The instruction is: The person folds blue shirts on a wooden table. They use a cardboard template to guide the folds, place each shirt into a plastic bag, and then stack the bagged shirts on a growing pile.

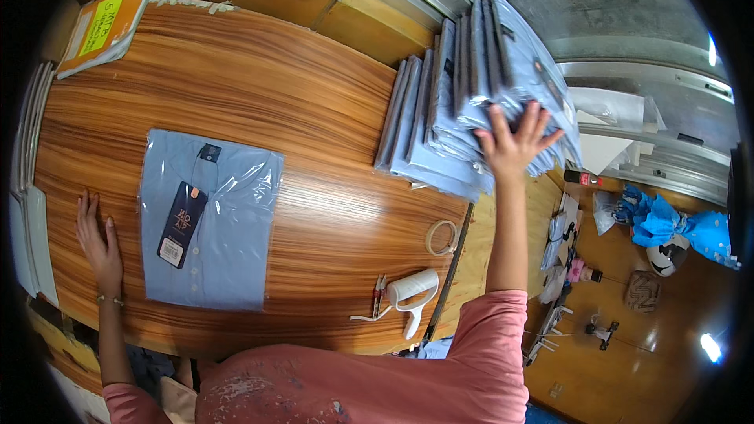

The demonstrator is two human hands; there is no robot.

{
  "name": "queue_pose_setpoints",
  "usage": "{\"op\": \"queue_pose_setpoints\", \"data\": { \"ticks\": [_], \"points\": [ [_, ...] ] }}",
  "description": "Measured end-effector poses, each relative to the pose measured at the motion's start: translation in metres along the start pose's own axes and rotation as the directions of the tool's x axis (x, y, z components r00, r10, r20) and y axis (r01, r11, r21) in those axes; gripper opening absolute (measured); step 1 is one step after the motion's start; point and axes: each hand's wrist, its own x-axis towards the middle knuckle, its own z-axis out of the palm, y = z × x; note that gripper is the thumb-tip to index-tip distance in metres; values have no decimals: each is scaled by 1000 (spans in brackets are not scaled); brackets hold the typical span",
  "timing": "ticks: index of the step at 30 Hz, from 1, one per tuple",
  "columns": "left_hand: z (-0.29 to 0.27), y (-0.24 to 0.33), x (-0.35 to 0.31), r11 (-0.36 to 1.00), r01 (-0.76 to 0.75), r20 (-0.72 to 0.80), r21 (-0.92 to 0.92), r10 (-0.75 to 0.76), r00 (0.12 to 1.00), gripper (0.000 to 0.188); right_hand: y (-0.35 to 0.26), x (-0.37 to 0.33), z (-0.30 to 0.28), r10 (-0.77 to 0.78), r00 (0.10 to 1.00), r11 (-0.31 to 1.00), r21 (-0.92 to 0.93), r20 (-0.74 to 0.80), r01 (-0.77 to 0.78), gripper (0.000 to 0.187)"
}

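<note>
A folded light-blue shirt (228,228) in a clear plastic bag lies flat on the wood-grain table, a dark hang tag (181,224) on its front. Just left of it, my left hand (97,239) rests on the tabletop, fingers stretched out and holding nothing. At the far right, a tall stack of bagged blue shirts (448,102) leans over in layers. My right hand (514,141) lies spread against the stack's upper shirts, touching the plastic without gripping it.
A white lint roller (413,286), small red-handled snips (378,292) and a tape roll (441,237) sit near the right edge of the table (330,141). An orange booklet (106,27) stands at the far left corner. Flat sheets (33,243) line the left edge.
</note>
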Motion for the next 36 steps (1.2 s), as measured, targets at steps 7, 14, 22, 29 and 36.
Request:
{"op": "queue_pose_setpoints", "data": {
  "ticks": [7, 14, 22, 29, 36],
  "points": [
    [5, -7, 0, 1000, -9, -11, -25, 8, 1000, 42, 49, 47, -6, 106, 988, 994, -17, -115, -108, 51],
    [8, -14, -6, 998, -25, -20, 60, 26, 999, 41, 80, 84, 0, 82, 982, 994, 91, -170, -67, 50],
    [6, -14, -3, 992, -67, -4, 110, 68, 998, 42, 78, 80, -1, 1, 984, 1000, -21, -180, -5, 59],
    [10, -21, -5, 991, -102, -15, 89, 104, 995, 41, 76, 76, -3, 1, 988, 999, -53, -155, -9, 60],
    [9, -19, -3, 991, -105, -37, 81, 109, 993, 41, 69, 73, -7, -4, 990, 999, -38, -138, -1, 60]
  ]
}}
